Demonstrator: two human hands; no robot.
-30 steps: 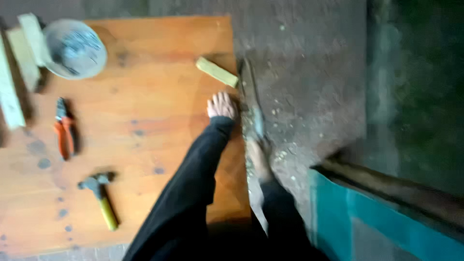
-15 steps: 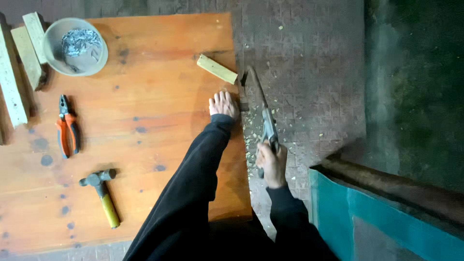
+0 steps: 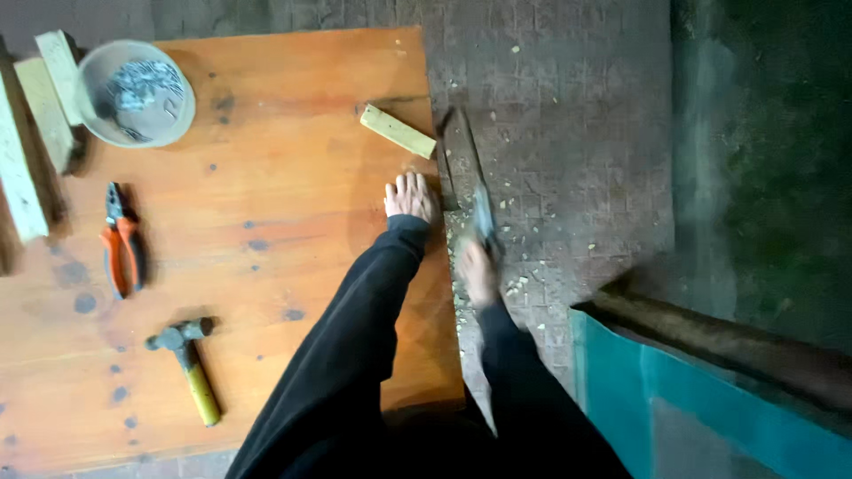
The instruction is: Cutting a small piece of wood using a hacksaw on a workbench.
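Beside the table edge, right hand (image 3: 477,273) blurred, gripping smeared saw (image 3: 466,182)

right hand (image 3: 477,273) and handsaw (image 3: 466,177) motion-blurred, wood strips (image 3: 18,177) cut off at left edge

Left hand (image 3: 409,197) flat, fingers spread; right hand (image 3: 477,271) fisted, blurred.

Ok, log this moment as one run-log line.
left hand flat on wooden board | right hand grips handsaw at board edge | wood block beside blade
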